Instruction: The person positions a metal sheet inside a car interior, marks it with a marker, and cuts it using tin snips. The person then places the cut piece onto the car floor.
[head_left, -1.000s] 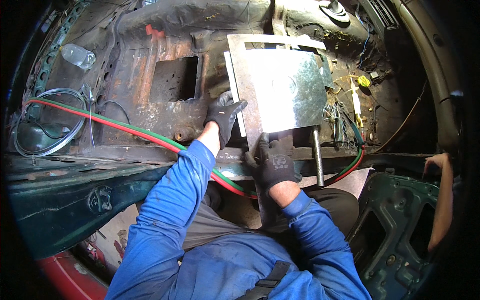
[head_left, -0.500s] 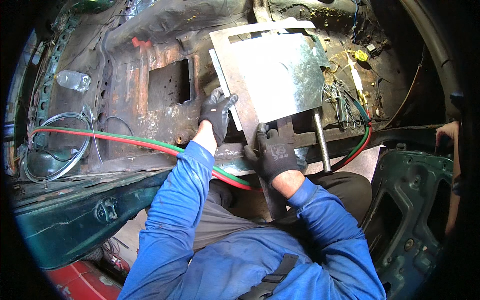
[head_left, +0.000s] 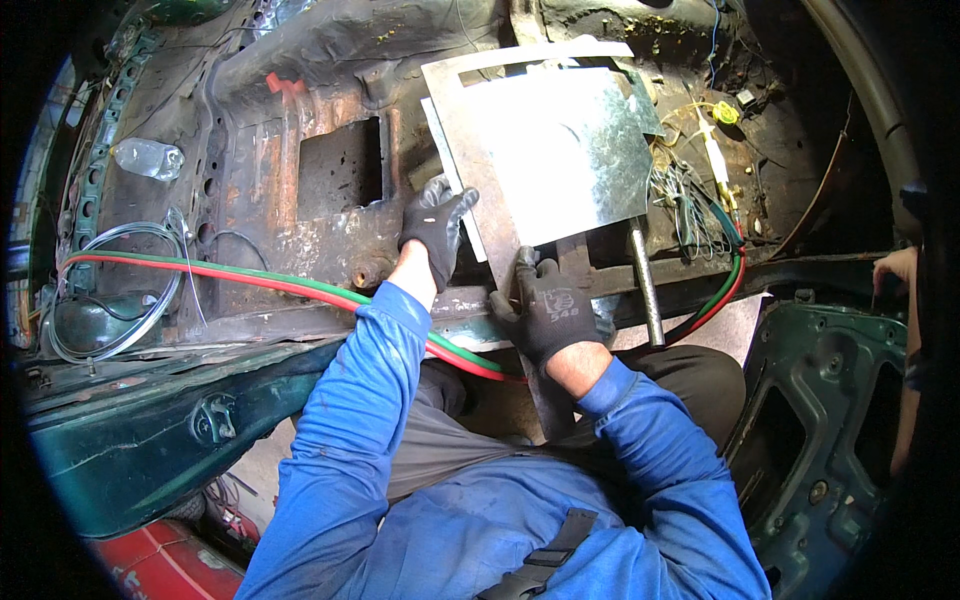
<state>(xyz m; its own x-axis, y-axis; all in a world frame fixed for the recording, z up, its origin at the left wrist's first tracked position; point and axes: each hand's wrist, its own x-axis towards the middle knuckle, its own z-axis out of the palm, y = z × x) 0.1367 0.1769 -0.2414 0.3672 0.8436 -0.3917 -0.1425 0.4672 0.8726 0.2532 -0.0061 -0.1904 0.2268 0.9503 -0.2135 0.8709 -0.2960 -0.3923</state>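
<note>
My left hand [head_left: 432, 232], in a dark work glove, has its fingers closed at the left edge of a flat grey metal sheet [head_left: 485, 190]. My right hand [head_left: 546, 308], gloved in black, grips the same sheet lower down, where a long narrow leg of it runs toward my lap. On top of this piece lies a brighter metal sheet [head_left: 600, 170], washed out by glare. A thin pale strip [head_left: 440, 140] sticks out from beneath on the left. Below the bright sheet's lower right corner, a metal tube [head_left: 645, 285] points toward me.
The rusty vehicle floor has a square cut-out [head_left: 341, 168]. Red and green hoses [head_left: 300, 288] cross in front of me. Coiled wire [head_left: 105, 300] and a plastic bottle [head_left: 148, 158] lie left; a yellow-handled torch [head_left: 715, 155] lies right. Another person's hand [head_left: 892, 268] is beside the green door [head_left: 830, 400].
Both my hands keep their places on the metal sheet. The whole view has shifted very slightly. At the far right, the other person's hand has changed its pose.
</note>
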